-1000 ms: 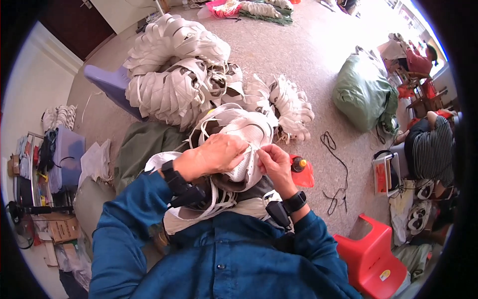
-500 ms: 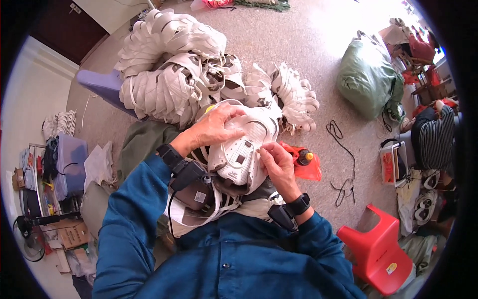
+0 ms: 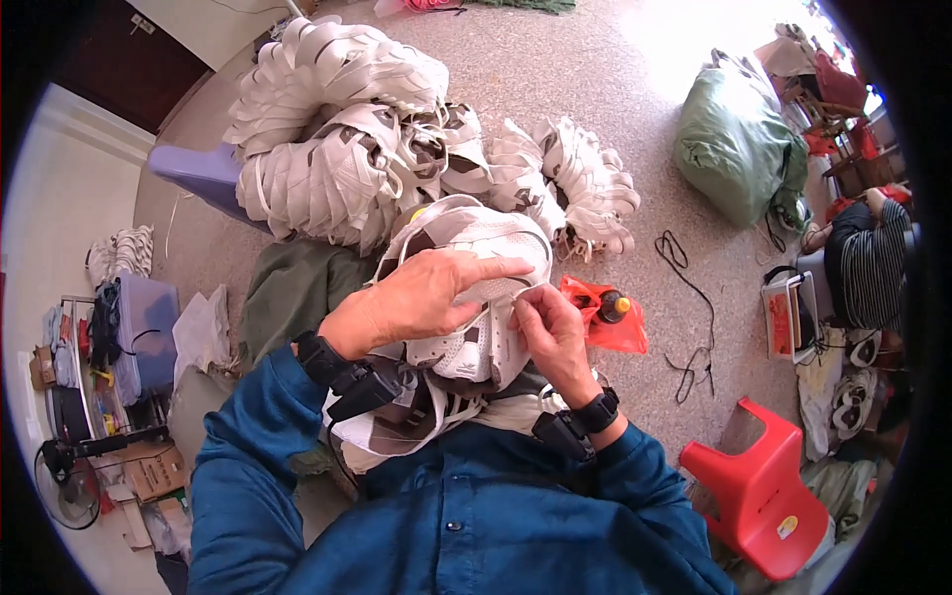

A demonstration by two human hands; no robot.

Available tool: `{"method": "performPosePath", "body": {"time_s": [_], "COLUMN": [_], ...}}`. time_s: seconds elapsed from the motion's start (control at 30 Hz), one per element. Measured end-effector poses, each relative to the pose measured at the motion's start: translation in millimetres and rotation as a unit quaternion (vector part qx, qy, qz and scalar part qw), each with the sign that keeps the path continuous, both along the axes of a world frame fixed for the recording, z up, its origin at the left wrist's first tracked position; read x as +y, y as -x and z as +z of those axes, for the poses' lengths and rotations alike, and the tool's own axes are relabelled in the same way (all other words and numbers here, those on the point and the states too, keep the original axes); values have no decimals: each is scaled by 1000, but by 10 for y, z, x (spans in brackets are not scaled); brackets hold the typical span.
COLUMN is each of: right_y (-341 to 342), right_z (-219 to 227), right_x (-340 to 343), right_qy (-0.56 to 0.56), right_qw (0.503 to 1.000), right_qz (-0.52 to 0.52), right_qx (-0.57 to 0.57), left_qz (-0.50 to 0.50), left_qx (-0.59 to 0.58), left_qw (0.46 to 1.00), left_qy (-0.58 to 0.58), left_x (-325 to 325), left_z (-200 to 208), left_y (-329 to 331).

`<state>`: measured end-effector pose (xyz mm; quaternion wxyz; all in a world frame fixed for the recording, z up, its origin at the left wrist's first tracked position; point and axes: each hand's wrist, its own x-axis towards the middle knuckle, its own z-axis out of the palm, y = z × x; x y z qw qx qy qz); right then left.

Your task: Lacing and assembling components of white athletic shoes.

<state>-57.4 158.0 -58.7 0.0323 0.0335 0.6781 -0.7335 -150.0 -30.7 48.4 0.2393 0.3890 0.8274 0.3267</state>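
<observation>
In my lap lies a white shoe upper point(image 3: 486, 238) with perforated panels and grey-brown trim. My left hand point(image 3: 416, 297) rests over it, index finger stretched toward the right edge and thumb apart. At that edge the thumb and fingertips of my right hand point(image 3: 551, 332) are pinched together. Whatever sits between them is too small to make out. Part of the upper is hidden beneath my left hand. More white uppers point(image 3: 397, 431) with straps lie below it against my body.
Bundled white uppers point(image 3: 317, 178) are heaped ahead, partly on a purple chair point(image 3: 193, 174). To the right are a red plastic bag point(image 3: 625, 335) with a bottle point(image 3: 613, 305), a black cord point(image 3: 709, 317), a red stool point(image 3: 759, 476) and a green sack point(image 3: 729, 144). Another person point(image 3: 868, 263) sits far right.
My left hand has slid down and right across the upper, its index finger now straightened toward my right hand. The upper has shifted and turned slightly. My right hand stays pinched at the edge.
</observation>
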Motion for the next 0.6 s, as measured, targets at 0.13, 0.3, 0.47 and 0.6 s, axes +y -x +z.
{"method": "performPosePath", "body": {"time_s": [0.13, 0.3, 0.47, 0.6], "right_y": [-21, -53, -102, -76], "right_z": [23, 32, 44, 19], "right_x": [32, 27, 24, 37], "right_qy": [72, 58, 27, 22], "right_qw": [997, 998, 1000, 1000], "right_qz": [6, 11, 13, -1], "right_qx": [-35, -28, -10, 8], "left_qz": [-36, -56, 46, 212], "left_qx": [49, -46, 59, -225], "left_qw": [995, 997, 996, 943], "left_qy": [-73, -31, 57, -121], "left_x": [-71, -123, -35, 6], "left_z": [-2, -7, -251, -291], "left_y": [5, 18, -123, -54]}}
